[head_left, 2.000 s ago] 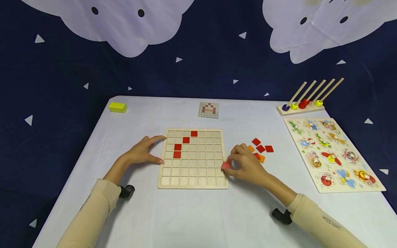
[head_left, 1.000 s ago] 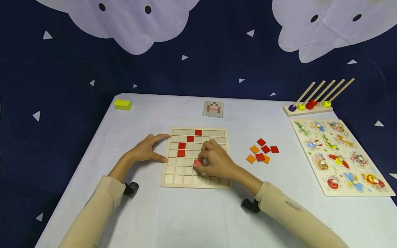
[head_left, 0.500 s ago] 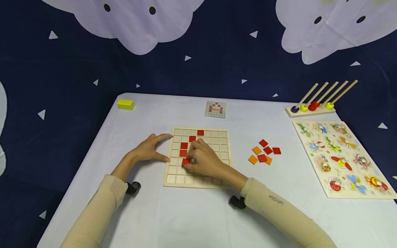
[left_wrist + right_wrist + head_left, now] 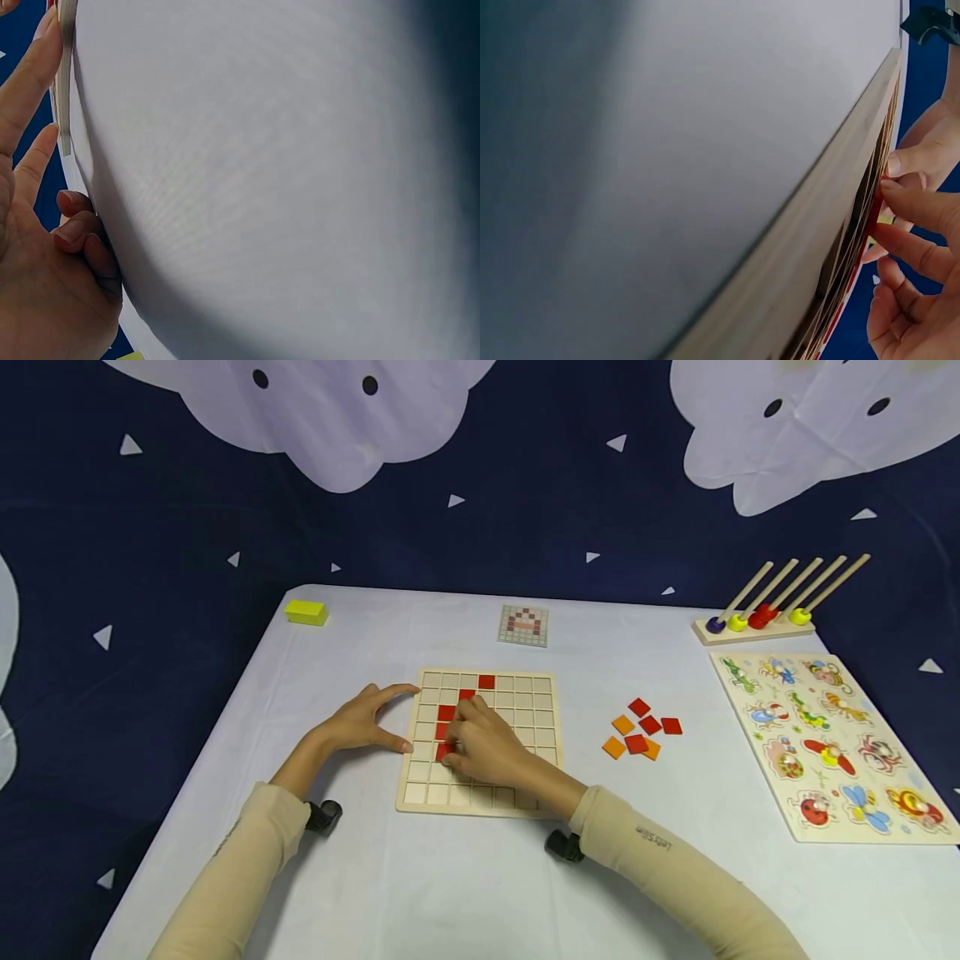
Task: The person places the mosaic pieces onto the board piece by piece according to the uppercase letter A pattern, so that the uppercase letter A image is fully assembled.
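Observation:
A square wooden grid board (image 4: 525, 703) lies on the table with red square tiles in some of its cells. My left hand (image 4: 356, 720) is at the board's left edge, thumb and index finger spread apart and touching the rim. In the left wrist view the other fingers of that left hand (image 4: 45, 255) are partly curled. With thumb and index fingertips my right hand (image 4: 487, 747) pinches a red tile (image 4: 443, 752) at a cell below the lowest of the set red tiles (image 4: 446, 713). The right wrist view shows that red tile (image 4: 875, 211) held low against the board.
Loose red and orange tiles (image 4: 649, 725) lie right of the board. Behind it is a small pattern card (image 4: 523, 626). A yellow block (image 4: 306, 612) sits at the back left. An insect puzzle board (image 4: 832, 747) and a peg stand with beads (image 4: 753, 628) occupy the right side.
My right hand has carried the red tile leftward from the board's right edge to a cell near its left side, lowering it there. My left hand stays at the board's edge.

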The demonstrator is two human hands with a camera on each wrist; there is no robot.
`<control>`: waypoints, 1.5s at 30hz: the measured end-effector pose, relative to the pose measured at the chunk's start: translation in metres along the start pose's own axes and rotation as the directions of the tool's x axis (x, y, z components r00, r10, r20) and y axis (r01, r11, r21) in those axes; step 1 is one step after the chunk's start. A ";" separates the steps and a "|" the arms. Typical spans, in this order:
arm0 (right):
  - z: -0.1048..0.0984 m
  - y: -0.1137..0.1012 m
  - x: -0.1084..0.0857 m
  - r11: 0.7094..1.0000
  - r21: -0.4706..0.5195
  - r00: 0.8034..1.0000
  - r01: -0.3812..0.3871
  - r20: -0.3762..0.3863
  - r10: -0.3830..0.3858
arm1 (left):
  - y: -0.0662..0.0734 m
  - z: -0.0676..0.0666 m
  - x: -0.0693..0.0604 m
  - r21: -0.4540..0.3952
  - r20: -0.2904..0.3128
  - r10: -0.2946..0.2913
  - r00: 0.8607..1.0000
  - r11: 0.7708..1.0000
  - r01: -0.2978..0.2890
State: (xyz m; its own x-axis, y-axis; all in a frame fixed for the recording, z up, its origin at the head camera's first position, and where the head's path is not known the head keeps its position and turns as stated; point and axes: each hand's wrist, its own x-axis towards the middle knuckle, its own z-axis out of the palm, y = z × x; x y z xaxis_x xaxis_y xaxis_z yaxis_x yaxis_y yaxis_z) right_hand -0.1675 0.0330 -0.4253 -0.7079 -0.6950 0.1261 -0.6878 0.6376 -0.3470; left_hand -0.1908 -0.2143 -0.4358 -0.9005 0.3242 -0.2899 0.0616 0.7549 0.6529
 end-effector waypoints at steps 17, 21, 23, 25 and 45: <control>0.001 0.000 0.000 0.993 0.040 0.993 -0.114 0.026 0.113 | 0.004 0.003 0.004 0.013 0.009 0.004 1.000 1.000 -0.004; -0.001 0.000 -0.005 0.989 0.052 0.991 -0.135 0.028 0.134 | 0.001 0.005 0.003 0.006 0.003 0.010 1.000 1.000 -0.010; -0.005 0.002 -0.010 0.987 0.061 0.989 -0.147 0.018 0.146 | 0.000 0.005 0.003 0.001 -0.001 0.007 1.000 1.000 -0.007; -0.010 0.005 -0.018 0.985 0.075 0.988 -0.152 -0.006 0.153 | -0.001 0.005 0.003 -0.002 -0.006 0.005 1.000 1.000 -0.005; -0.070 0.109 -0.137 0.933 0.039 0.927 -0.357 -0.109 0.359 | 0.001 0.001 -0.001 0.001 -0.009 0.026 1.000 1.000 -0.026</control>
State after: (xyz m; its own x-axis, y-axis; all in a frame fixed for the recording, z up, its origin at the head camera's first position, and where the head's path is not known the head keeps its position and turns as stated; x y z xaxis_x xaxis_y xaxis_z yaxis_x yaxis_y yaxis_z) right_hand -0.1565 0.2211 -0.4154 -0.9206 -0.3792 0.0934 -0.3830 0.8301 -0.4052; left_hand -0.1900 -0.2134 -0.4355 -0.9026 0.3381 -0.2664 0.0852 0.7469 0.6594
